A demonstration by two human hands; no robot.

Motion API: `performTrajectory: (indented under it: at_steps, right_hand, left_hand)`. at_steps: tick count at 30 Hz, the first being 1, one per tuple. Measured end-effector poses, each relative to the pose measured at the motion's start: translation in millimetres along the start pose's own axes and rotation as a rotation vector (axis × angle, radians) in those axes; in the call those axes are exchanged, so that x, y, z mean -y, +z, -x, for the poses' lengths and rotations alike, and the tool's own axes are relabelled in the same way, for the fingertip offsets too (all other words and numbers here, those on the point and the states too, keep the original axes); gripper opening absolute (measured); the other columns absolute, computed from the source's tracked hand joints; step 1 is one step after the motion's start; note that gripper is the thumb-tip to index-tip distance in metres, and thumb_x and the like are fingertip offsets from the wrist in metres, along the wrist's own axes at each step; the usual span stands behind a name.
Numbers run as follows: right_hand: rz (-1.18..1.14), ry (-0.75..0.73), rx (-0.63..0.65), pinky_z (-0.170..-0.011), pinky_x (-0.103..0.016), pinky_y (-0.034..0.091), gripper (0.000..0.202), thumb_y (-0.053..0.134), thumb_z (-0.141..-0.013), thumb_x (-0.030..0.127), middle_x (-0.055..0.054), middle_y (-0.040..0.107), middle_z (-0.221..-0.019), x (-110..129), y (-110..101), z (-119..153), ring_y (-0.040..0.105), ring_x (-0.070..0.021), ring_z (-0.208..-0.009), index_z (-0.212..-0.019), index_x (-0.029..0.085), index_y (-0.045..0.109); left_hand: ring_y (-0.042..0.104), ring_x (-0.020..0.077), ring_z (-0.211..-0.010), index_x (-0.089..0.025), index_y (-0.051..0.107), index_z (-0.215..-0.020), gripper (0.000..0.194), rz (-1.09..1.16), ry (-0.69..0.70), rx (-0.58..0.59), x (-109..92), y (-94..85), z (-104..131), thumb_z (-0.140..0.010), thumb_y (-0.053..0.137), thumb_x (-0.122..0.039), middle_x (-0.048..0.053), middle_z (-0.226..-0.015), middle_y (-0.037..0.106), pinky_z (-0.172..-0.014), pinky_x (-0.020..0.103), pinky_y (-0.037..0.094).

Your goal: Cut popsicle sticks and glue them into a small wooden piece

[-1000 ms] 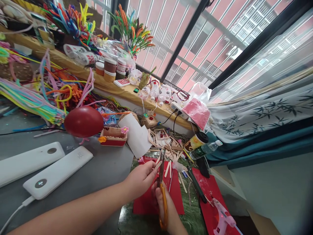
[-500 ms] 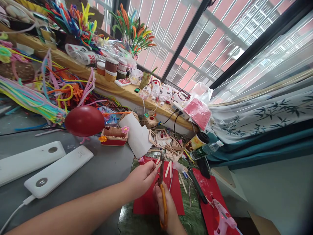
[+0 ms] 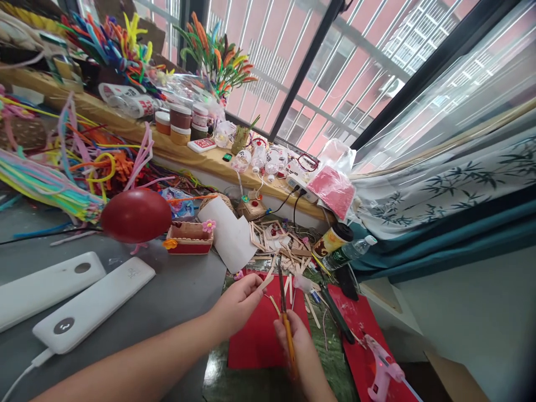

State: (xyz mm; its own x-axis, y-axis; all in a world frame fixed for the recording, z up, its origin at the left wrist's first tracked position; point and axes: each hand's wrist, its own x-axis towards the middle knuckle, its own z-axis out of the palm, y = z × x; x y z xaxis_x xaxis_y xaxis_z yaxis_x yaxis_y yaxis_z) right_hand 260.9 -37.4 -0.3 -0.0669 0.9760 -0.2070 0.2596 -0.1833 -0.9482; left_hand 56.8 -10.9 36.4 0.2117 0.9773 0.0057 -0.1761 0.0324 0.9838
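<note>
Between the thumb and fingers of my left hand (image 3: 240, 298) is a pale wooden craft stick (image 3: 267, 282). My right hand (image 3: 302, 343) grips scissors (image 3: 288, 338) with orange handles; their dark blades point away from me and look closed, just right of the stick and apart from it. Both hands are above a red sheet (image 3: 255, 340). A short pale stick piece (image 3: 274, 304) shows on the sheet between the hands. Just beyond, more craft sticks lie loose, along with a small whitish, crumpled-looking piece (image 3: 302, 283).
A pile of craft sticks (image 3: 293, 251) lies beyond the sheet, beside curved white card (image 3: 230, 234). A red balloon (image 3: 136, 215), a small red box (image 3: 190, 239) and white power banks (image 3: 94, 304) are left. At right are a water bottle (image 3: 349, 251) and pink glue gun (image 3: 383, 368).
The scissors have moved right, away from the stick in my left hand. A short stick piece now shows on the red sheet. The camera view has shifted slightly.
</note>
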Motion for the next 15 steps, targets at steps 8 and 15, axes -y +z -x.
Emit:
performTrajectory:
  at_steps: [8,15]
  right_hand:
    - [0.559,-0.082,-0.104,-0.082,-0.033,0.054,0.024,0.071,-0.073,0.026,-0.008,0.073,-0.096,-3,-105,11,0.069,-0.0259,-0.09,-0.096,0.019,0.067]
    - [0.887,-0.106,-0.193,-0.098,-0.042,0.052,0.039,0.071,-0.061,0.021,-0.017,0.075,-0.109,-45,-177,11,0.07,-0.0334,-0.105,-0.1,0.016,0.076]
  left_hand:
    - [0.048,0.0176,-0.075,-0.021,0.06,-0.091,0.036,-0.226,0.068,0.001,5,-2.9,1,-0.102,0.039,-0.047,0.0,-0.077,0.053,-0.072,0.029,0.037]
    - [0.054,0.0199,-0.086,-0.021,0.061,-0.092,0.039,-0.332,0.075,-0.008,-7,2.1,4,-0.103,0.037,-0.049,0.002,-0.088,0.061,-0.08,0.031,0.04]
